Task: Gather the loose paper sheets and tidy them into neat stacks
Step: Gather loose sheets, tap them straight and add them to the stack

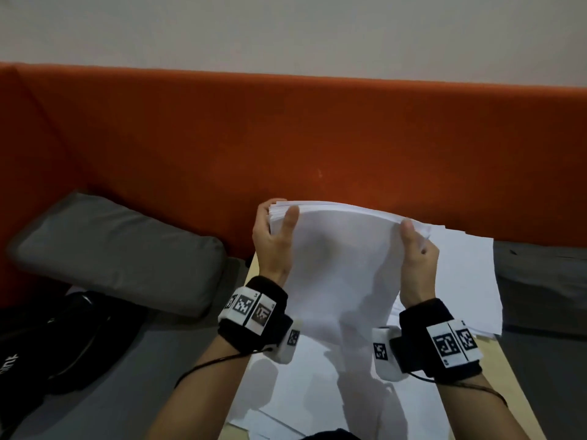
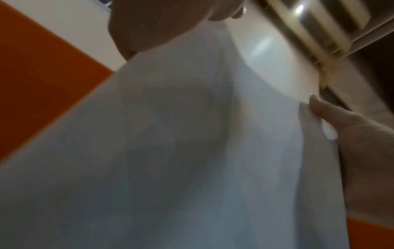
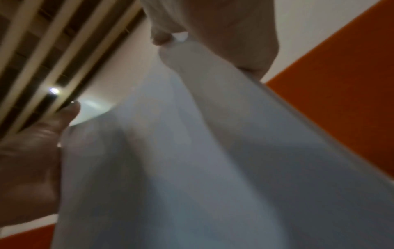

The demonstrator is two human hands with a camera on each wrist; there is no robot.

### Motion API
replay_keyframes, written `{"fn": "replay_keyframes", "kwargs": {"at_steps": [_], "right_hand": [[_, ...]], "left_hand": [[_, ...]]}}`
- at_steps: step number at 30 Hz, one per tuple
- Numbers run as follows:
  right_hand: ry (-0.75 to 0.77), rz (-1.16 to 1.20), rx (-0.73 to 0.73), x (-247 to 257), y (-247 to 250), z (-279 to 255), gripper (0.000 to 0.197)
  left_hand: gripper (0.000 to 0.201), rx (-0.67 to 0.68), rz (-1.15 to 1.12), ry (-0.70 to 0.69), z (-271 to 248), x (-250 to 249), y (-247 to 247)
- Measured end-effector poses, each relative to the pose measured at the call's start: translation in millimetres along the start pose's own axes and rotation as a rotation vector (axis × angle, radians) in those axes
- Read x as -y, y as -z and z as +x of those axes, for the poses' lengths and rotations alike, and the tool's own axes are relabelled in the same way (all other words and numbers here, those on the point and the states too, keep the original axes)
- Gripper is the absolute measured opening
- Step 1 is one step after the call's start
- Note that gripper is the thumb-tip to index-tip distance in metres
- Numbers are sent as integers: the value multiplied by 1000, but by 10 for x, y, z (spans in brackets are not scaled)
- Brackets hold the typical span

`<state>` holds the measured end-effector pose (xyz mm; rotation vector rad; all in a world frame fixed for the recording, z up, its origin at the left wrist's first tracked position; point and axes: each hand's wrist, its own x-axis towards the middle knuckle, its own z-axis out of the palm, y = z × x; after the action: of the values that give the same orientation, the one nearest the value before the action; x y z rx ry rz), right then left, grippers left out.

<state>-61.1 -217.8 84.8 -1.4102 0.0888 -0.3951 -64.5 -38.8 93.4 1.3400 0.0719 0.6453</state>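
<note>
Progress, judged: partway. A sheaf of paper sheets [image 1: 336, 268] was held upright above the tabletop [image 1: 505, 376], left hand [image 1: 273, 239] and right hand [image 1: 417, 258] each pinching a top corner. A loose pile [image 1: 467, 281] and scattered sheets [image 1: 301, 392] remained untidied. Surroundings: orange partition [image 1: 286, 138], grey cushion [image 1: 120, 249], pale wall.

Dim indoor light. In the head view the picture is fairly sharp, with wide-angle bending at its edges; soft hand shadows fall across the paper [image 1: 340, 265]. Both wrist views are blurred and murky. A small bright ceiling lamp [image 2: 299, 8] glares in each, throwing a pale glow on the wall [image 3: 93, 107].
</note>
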Motion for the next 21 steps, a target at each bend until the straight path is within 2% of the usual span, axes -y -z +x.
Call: {"fn": "replay_keyframes", "kwargs": {"at_steps": [2,6,10,16,19,21], "right_hand": [[62,15,-18,97,-47,34,41],[71,5,-28,147,-79,83,25],[86,-39,-17,166,-70,113,19],[5,-71,58,192,-25,152,32],[20,-82,48,179,-28,175,23],[56,-68,33,163,-51,170,17]], "left_hand": [[47,-68,37,-33,70,-70,-78],[17,-155,64,63,154,-54,-111],[16,-143,84,89,193,-44,-81],[20,-109,48,108,164,-13,-15],[3,-93,71,91,114,-8,19],[10,-110,78,93,147,0,35]]}}
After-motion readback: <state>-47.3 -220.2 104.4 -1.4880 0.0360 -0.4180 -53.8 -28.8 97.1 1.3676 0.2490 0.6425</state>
